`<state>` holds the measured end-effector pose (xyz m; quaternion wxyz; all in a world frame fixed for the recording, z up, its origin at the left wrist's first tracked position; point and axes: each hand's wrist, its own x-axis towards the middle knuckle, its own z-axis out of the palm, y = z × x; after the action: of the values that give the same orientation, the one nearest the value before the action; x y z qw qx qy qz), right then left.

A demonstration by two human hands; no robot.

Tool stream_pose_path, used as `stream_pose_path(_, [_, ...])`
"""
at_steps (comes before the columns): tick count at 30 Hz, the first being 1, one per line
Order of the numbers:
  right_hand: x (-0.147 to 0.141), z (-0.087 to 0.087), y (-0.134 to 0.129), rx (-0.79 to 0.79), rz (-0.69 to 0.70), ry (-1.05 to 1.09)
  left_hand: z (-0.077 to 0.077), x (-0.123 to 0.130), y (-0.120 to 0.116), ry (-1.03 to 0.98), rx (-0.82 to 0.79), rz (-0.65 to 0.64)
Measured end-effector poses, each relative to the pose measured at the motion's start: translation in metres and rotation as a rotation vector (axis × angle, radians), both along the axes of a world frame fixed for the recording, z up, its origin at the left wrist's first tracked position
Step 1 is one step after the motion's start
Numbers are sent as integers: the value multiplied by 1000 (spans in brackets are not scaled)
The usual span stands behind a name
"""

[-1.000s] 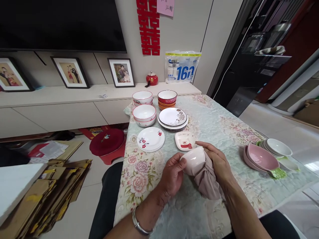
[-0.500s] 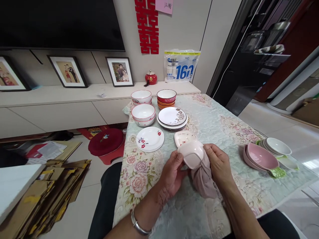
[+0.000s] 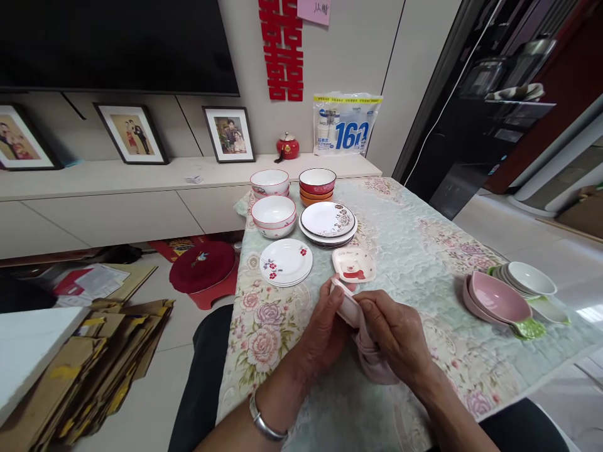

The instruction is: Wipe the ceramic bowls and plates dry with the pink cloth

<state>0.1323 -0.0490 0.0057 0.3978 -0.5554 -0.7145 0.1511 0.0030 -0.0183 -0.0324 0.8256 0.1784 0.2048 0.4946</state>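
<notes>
Tilted nearly edge-on above the table is a small cream dish [image 3: 347, 306], its rim gripped between the thumb and fingers of my left hand [image 3: 325, 323]. My right hand [image 3: 396, 329] is closed around a mauve cloth [image 3: 372, 355] and presses it against the dish's right side. The cloth's loose end hangs below my fingers. Just beyond my hands lies a squarish dish with a bear picture [image 3: 354, 265]. Left of it is a short stack of flowered white plates [image 3: 286, 261]. Behind them stand larger plates [image 3: 328, 221] in a pile.
White bowls with red rims [image 3: 274, 215] and red and orange bowls [image 3: 317, 185] are stacked at the table's far end. Pink leaf-handled bowls [image 3: 500, 298] and white bowls [image 3: 530, 279] sit at the right edge. A red stool [image 3: 203, 269] and flattened cardboard [image 3: 101, 364] are on the left.
The cream dish has turned from showing its underside to nearly edge-on and come slightly lower. My right hand has moved left and down with the cloth. More of the bear dish shows.
</notes>
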Motion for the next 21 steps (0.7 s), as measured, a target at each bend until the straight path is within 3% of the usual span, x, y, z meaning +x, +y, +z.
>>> stream_pose_path(3, [13,5,-1,72,-56,-30,1,-3,1,-8,-34,-50])
stream_pose_path(7, [34,7,0,219,-298,-41,-1,-7,3,-32,-24,-141])
stream_pose_path(11, [45,14,2,319,-568,94,-4,-8,3,-29,11,-238])
stream_pose_path(15, [37,26,-3,421,-745,233,-5,-7,-2,23,17,-428])
stream_pose_path(18, [23,25,-9,473,-710,402,-3,-5,-7,50,46,-551])
stream_pose_path(21, [14,16,-8,371,-423,362,-1,-3,-10,16,82,-588])
